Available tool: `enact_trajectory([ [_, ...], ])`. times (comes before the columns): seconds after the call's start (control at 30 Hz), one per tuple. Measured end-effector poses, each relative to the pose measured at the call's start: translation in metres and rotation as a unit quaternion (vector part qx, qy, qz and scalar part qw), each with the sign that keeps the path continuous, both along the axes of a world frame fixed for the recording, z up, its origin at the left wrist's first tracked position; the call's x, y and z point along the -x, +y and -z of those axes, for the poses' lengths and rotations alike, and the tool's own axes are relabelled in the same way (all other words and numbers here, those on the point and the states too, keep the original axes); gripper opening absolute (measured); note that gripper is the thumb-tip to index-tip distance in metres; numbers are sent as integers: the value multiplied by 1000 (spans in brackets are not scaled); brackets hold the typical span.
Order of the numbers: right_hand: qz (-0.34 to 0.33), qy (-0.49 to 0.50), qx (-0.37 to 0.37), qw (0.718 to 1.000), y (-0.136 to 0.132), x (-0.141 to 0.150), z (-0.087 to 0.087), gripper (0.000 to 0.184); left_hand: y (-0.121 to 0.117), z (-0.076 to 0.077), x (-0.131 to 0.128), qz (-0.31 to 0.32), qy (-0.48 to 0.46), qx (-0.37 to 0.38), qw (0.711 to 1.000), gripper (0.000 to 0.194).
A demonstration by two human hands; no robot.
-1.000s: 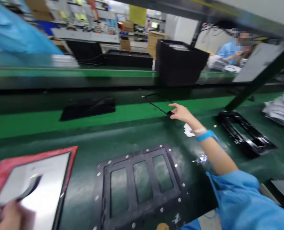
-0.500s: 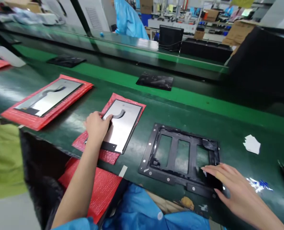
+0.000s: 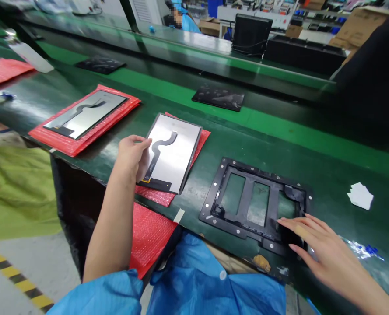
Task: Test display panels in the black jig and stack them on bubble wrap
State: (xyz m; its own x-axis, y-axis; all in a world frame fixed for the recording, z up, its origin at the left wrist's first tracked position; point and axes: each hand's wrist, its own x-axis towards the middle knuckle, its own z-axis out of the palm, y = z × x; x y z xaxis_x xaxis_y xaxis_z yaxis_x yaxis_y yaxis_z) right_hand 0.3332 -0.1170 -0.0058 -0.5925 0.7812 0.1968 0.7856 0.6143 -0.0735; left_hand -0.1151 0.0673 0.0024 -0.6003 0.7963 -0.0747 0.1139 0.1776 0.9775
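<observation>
1. Left hand gripping the near-left edge of a silver display panel, thumb on top, fingers curled under; panel's near end tilted up off the red bubble-wrap sheet beneath it.
2. Dark curved flex cable running along the panel's face, from the far end down to a black strip at the near edge.
3. Right hand lying flat, fingers spread and extended, fingertips resting on the near-right corner of a black fixture frame; nothing pinched.
4. Fixture frame flat on the dark green surface, just right of the panel, with three rectangular openings side by side and small silver studs along its rim.
5. Second display panel resting on its own red bubble-wrap sheet farther left, well apart from the left hand.
6. More red bubble wrap hanging over the near edge of the surface, below the held panel.
7. Small white paper scrap lying to the right of the frame, apart from it.
8. Two black flat panels on the bright green conveyor strip behind: one beyond the held panel, another farther left.
9. Blue sleeves at the bottom edge of the view.
10. Another person in blue at the far side, behind the line, partly hidden.
</observation>
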Motion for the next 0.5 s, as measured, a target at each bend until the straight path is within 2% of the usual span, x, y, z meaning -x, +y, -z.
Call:
enact_trajectory([
  [0.07,-1,2,1,1000,-1,0,-1,37,-7,-8,4,-18,-27,-36,999,18],
  [0.13,-1,3,1,1000,-3,-1,-1,37,-15,-16,10,-10,-60,-70,996,12],
  [0.2,3,5,3,1000,-4,-2,-1,37,-24,-20,14,20,-93,-94,991,10],
  [0.27,12,16,6,1000,-4,1,-1,37,-34,-22,11,63,-118,-100,986,25],
  [0.33,32,47,1,998,-3,11,-3,39,-43,-23,1,108,-136,-94,980,38],
  [0.43,55,137,-40,988,3,38,-10,47,-55,-24,-29,170,-176,-91,965,47],
  [0.5,28,184,-83,979,10,61,-15,52,-61,-26,-54,193,-205,-85,956,51],
])
